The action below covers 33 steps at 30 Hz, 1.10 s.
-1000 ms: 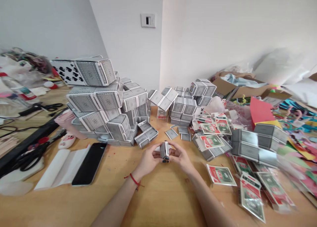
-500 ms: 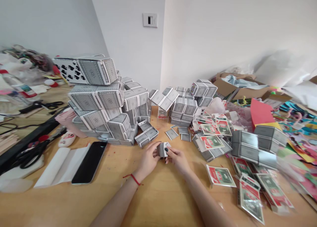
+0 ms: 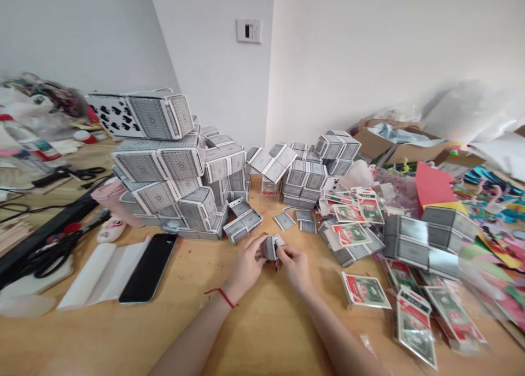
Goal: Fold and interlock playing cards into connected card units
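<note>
Between my two hands is a small block of folded playing cards with grey patterned backs. My left hand has its fingers closed around the block's left side. From the right, my right hand pinches its near right edge; some fingertips are hidden behind the cards. Just beyond my left hand lies a joined piece of folded cards. Loose cards rest on the table ahead of my right hand. A tall stack of card blocks rises at the left.
A phone lies on the left beside white paper and black scissors. More card blocks stand at the back. On the right are card boxes, a grey card structure and coloured paper.
My right hand has shifted slightly, its fingers now curled more tightly at the block's edge. The block has turned a little. My left hand stays almost still.
</note>
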{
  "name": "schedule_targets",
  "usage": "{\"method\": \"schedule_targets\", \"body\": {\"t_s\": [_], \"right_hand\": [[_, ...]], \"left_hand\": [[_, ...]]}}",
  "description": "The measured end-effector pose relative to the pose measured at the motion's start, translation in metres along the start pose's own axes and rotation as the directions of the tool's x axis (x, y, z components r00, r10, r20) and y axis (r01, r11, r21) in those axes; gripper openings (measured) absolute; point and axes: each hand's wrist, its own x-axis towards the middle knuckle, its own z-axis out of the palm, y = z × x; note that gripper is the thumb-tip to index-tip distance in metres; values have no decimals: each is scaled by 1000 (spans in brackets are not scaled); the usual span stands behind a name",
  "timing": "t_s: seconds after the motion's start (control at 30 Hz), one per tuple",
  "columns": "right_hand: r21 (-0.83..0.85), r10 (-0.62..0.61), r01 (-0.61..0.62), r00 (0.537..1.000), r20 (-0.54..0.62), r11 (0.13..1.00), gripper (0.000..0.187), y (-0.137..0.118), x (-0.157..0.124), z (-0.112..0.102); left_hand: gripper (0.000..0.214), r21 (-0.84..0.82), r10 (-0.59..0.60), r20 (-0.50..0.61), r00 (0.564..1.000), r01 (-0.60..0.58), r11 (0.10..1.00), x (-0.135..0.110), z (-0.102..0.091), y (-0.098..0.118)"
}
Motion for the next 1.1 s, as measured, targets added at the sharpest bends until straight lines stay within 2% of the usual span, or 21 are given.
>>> {"method": "schedule_targets", "body": {"t_s": [0.13, 0.27, 0.4, 0.77, 0.93, 1.1], "right_hand": [[-58, -15, 13, 999, -40, 998, 36, 4, -1, 1], [-8, -19, 19, 998, 53, 1000, 37, 8, -3, 4], [-21, -58, 62, 989, 135, 998, 46, 10, -5, 9], [-106, -131, 146, 981, 140, 984, 38, 14, -5, 4], [-271, -223, 240, 970, 93, 932, 34, 14, -1, -4], [-416, -339, 359, 933, 122, 836, 29, 10, 0, -7]], "left_hand": [[63, 56, 8, -19, 1000, -7, 998, 1, 0, 2], [61, 130, 6, -62, 998, 3, 992, 1, -2, 5], [59, 205, 19, -72, 997, -4, 979, 1, -4, 5], [59, 268, 79, -60, 995, -60, 961, 1, -6, 8], [43, 287, 183, -49, 982, -162, 944, 4, -14, 12], [16, 229, 262, -178, 949, -219, 949, 6, -20, 15]]}}
